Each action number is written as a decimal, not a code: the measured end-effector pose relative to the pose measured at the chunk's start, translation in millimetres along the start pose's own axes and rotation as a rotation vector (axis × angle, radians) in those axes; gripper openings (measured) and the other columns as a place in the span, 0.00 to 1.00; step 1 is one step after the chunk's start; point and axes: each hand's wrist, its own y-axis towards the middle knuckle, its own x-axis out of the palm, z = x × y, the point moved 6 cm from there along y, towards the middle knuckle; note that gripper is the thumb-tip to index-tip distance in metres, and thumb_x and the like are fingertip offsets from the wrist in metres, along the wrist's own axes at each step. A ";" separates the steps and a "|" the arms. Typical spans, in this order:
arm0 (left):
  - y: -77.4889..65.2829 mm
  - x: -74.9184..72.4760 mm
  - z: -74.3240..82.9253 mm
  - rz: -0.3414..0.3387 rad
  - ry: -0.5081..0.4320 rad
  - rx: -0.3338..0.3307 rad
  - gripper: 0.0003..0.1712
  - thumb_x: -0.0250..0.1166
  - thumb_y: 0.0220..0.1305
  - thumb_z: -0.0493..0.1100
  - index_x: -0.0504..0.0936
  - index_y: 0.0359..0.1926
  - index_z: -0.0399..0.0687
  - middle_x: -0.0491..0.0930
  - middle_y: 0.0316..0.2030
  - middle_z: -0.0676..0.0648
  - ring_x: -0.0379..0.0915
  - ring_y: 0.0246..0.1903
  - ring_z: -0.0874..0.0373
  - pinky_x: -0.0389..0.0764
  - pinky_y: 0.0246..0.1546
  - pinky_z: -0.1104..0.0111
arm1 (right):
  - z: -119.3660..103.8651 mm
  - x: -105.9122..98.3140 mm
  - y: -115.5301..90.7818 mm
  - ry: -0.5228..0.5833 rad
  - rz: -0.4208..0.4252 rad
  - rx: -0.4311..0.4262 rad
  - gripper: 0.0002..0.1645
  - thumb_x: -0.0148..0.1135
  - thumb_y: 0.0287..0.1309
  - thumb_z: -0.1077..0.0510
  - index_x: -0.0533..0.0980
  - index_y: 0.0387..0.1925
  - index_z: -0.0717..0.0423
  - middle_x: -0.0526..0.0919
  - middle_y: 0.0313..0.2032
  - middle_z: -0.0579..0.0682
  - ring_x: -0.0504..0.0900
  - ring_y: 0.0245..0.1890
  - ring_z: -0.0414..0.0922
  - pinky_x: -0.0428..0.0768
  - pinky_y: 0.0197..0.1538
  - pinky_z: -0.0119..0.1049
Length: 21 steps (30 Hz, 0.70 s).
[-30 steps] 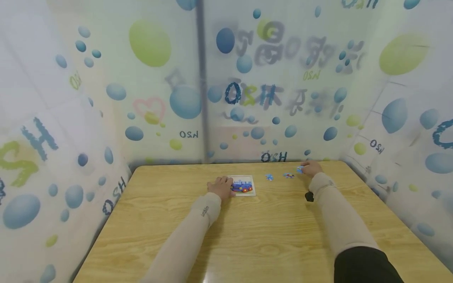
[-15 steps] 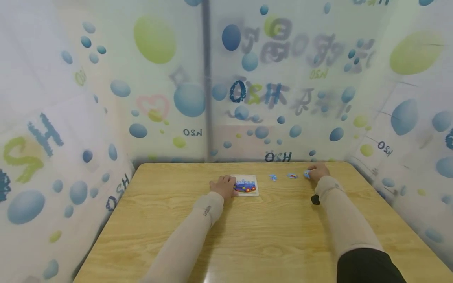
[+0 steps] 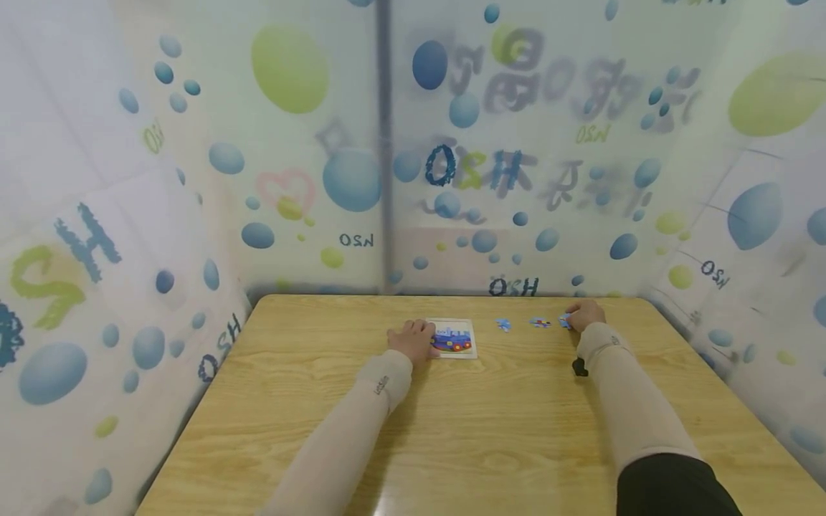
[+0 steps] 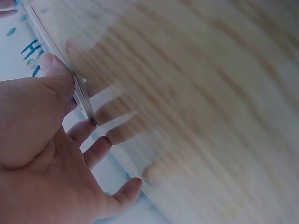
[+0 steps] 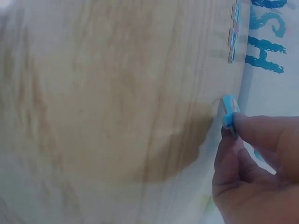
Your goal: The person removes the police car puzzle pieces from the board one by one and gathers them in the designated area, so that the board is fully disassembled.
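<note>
A small white-framed puzzle board (image 3: pixel 454 338) with a blue train picture lies on the table. My left hand (image 3: pixel 413 342) holds it at the left side, covering that edge. In the left wrist view, the thumb lies along the thin board edge (image 4: pixel 83 99) while the other fingers reach the tabletop beyond it. Off to the right, my right hand (image 3: pixel 587 314) pinches a light-blue puzzle piece (image 5: pixel 230 109) between thumb and fingers, close over the table. Two loose groups are left of that hand: a blue puzzle piece (image 3: pixel 503 325) and a blue-and-red puzzle piece (image 3: pixel 540 322).
The wood-grain table (image 3: pixel 464 430) stretches toward me. Its far edge meets a pale curtain (image 3: pixel 323 272) printed with blue and green drops. A small black object (image 3: pixel 580 367) hangs at the right wrist.
The head view has swung slightly left, so everything appears farther right. The right hand has shifted a little with its puzzle piece; the left hand stays on the board.
</note>
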 end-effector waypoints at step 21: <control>8.4 6.4 -4.9 0.008 0.003 0.016 0.35 0.58 0.67 0.66 0.68 0.68 0.57 0.62 0.73 0.49 0.56 0.72 0.49 0.67 0.61 0.36 | 4.9 -3.1 -2.8 -0.063 0.023 -0.031 0.18 0.58 0.64 0.62 0.79 0.46 0.76 0.81 0.49 0.73 0.78 0.50 0.69 0.78 0.55 0.58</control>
